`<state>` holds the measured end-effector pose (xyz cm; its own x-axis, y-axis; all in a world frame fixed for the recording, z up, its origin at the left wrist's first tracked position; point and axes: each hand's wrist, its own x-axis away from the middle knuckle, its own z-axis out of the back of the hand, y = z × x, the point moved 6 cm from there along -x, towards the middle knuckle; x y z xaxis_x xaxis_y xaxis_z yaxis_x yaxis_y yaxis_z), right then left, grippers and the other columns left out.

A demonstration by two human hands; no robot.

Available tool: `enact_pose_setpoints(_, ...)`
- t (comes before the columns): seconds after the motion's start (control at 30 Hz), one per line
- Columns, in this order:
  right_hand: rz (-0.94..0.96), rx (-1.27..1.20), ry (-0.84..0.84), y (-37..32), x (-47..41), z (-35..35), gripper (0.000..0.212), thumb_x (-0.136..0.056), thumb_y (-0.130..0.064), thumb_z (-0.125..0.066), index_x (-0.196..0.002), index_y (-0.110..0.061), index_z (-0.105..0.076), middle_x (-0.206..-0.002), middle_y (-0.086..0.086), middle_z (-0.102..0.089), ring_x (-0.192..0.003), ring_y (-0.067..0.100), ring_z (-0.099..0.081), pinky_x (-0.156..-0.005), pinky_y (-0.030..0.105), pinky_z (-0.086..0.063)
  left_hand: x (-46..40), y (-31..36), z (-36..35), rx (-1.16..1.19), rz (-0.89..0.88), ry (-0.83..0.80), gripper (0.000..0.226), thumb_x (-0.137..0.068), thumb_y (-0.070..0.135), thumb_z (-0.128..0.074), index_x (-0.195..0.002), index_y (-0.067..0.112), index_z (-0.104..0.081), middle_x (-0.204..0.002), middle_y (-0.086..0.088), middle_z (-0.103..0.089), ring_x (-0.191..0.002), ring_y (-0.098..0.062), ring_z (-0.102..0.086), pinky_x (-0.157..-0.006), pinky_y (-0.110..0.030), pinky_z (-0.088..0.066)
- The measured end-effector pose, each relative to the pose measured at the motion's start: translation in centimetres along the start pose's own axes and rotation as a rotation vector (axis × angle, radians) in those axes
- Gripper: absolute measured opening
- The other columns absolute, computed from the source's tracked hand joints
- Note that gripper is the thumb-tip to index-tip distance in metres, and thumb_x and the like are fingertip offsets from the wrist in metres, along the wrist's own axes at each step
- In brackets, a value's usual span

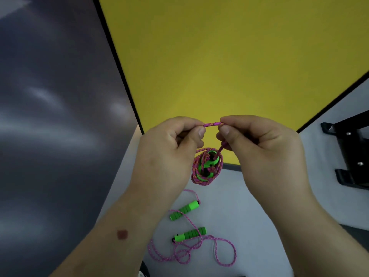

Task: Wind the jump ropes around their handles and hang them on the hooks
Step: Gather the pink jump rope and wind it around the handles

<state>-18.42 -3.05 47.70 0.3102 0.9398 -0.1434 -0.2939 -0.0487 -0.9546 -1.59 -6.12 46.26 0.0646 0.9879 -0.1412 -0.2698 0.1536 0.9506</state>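
Note:
Both hands are raised in front of a yellow wall panel. My left hand (175, 140) and my right hand (257, 140) each pinch one end of a short loop of pink braided rope (213, 124). Below the loop hangs a wound jump rope bundle (206, 166), pink rope coiled around green handles. A second jump rope lies unwound on the white surface below: one green handle (184, 210), another green handle (190, 234), and loose pink rope (199, 252) in curls.
A black metal bracket (351, 154) is fixed on the white surface at the right. A dark grey panel (56, 116) fills the left. No hook can be made out on the yellow panel (219, 56).

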Motion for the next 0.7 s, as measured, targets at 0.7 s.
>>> enact_pose_setpoints(0.7,0.088,0.028,0.019,-43.5,-11.6,10.2,0.015,-0.09,-0.017,-0.073,-0.097,-0.03,-0.077,-0.081,-0.01,-0.076,-0.08,0.009,-0.073,-0.08,0.034,-0.06,-12.7,42.5,13.0,-0.041,-0.088,-0.022,0.012,-0.096,0.03,-0.066,-0.088,0.036,-0.073,-0.075,0.015,-0.074,-0.073,-0.002,-0.07,-0.066,-0.023,-0.053)
